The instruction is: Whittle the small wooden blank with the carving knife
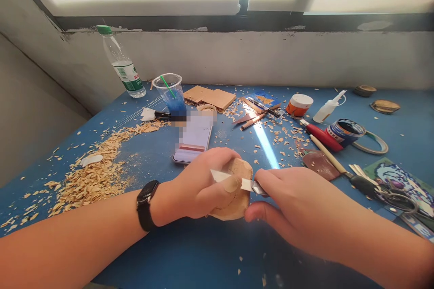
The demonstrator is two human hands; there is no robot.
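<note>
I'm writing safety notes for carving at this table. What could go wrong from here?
The knife in the right hand might slip; its blade sits right by the left thumb, so a cut seems possible.
The wooden piece is gripped in the left hand rather than clamped, so it could twist under the blade.
The open cup stands near the phone; if bumped, any liquid inside might reach it.

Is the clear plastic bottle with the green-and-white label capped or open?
Capped: the bottle has its green cap sitting on the neck.
</note>
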